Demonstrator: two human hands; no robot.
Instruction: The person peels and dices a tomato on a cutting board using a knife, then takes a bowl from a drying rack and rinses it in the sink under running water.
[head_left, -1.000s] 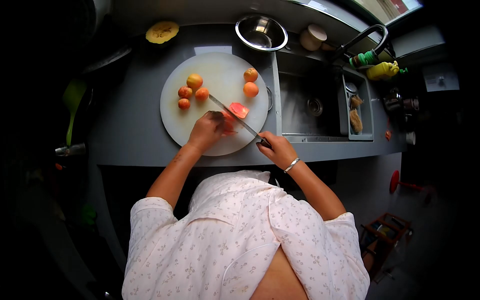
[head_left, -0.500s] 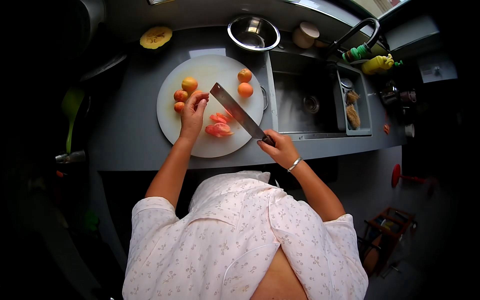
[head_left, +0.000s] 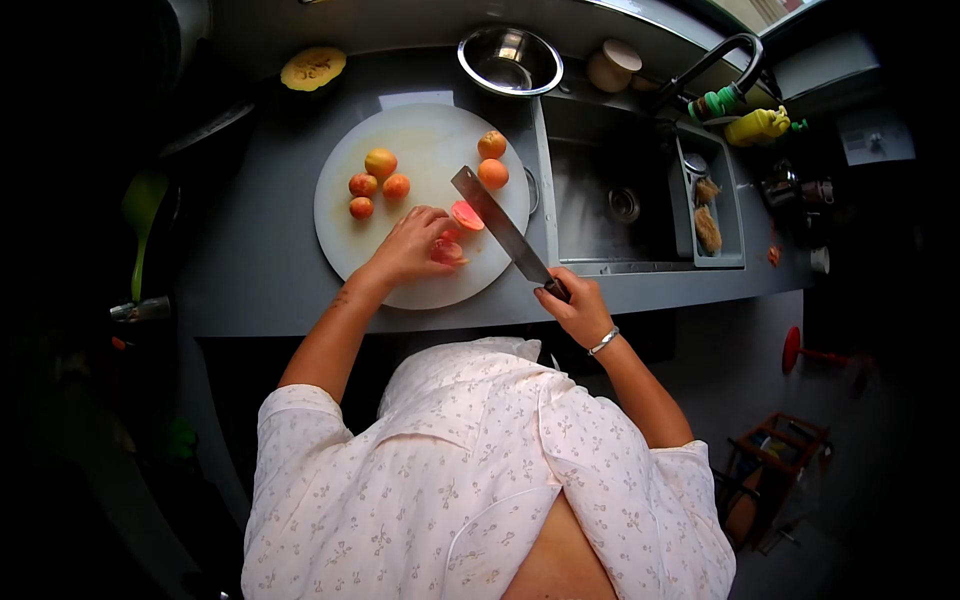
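My right hand [head_left: 577,303] is closed round the dark handle of a cleaver [head_left: 505,228]. Its broad, square-ended blade slants up and left over a round white cutting board [head_left: 350,245]. Just left of the blade lies a cut piece of tomato [head_left: 465,215], its pink-red flesh showing. My left hand [head_left: 415,245] curls its fingers over more cut tomato pieces [head_left: 449,252], partly hiding them. Several whole orange-red tomatoes [head_left: 381,162] sit at the board's upper left. Two others [head_left: 492,174] rest near its right edge.
Behind the board stands a steel bowl [head_left: 510,62], and a cut yellow squash [head_left: 313,69] lies at back left. On the right is a sink [head_left: 590,195] with a black faucet [head_left: 740,60], a side basin holding scrubbers [head_left: 706,229], and a yellow bottle [head_left: 757,126].
My left hand has moved from beside the whole tomatoes down and right onto the cut pieces. The cleaver has shifted slightly right, and a cut piece now shows beside its blade.
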